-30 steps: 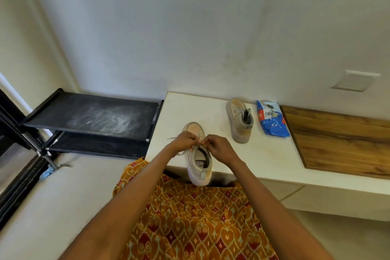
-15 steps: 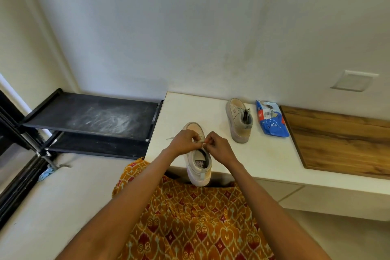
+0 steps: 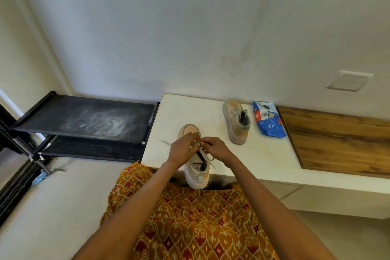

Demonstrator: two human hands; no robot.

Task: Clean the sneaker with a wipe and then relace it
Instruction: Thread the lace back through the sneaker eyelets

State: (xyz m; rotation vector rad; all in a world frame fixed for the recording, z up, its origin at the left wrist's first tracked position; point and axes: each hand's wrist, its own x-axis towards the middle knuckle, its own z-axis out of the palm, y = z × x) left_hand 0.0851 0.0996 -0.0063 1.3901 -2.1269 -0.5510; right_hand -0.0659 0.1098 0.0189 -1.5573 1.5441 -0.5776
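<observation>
Your left hand (image 3: 183,150) and right hand (image 3: 215,148) pinch the thin lace (image 3: 203,155) | soft tan sneaker (image 3: 195,158), middle | crinkly blue wipes pack (image 3: 269,120), right

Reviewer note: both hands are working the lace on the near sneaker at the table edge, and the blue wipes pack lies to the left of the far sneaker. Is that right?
Not quite. In the head view the blue wipes pack lies to the right of the far sneaker, not the left. The rest holds: left hand and right hand pinch the lace on the near sneaker.

Now trails a loose end of the lace (image 3: 207,157) across the sneaker (image 3: 195,158) opening, below the right hand (image 3: 217,148).
</observation>
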